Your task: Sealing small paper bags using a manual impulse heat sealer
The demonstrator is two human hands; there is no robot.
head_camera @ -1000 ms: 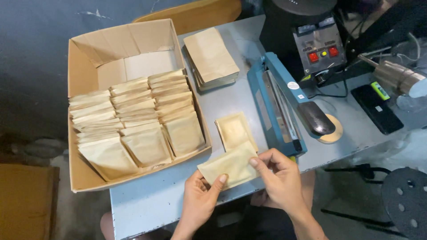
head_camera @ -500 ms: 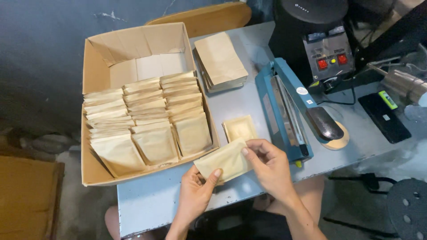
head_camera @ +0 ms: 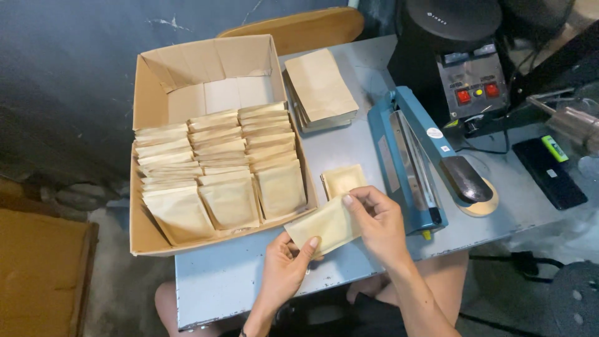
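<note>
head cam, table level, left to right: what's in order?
Cardboard box of filled pouches → left hand → held pouch → right hand → blue heat sealer → black phone.

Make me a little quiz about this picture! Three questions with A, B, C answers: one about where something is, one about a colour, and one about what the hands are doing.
1. Where is the cardboard box of filled pouches?
A. On the table's left part
B. On the floor
C. On top of the sealer

2. What colour is the sealing machine near the right hand?
A. Green
B. Blue
C. Yellow

3. What is happening with the tan pouch in front?
A. It lies alone, untouched
B. It is inside the box
C. Both hands hold it

Answers:
1. A, the box sits on the grey table, left of the sealer.
2. B, its body and lever arm are blue.
3. C, the left hand pinches one end and the right hand the other, over the table edge.
</note>
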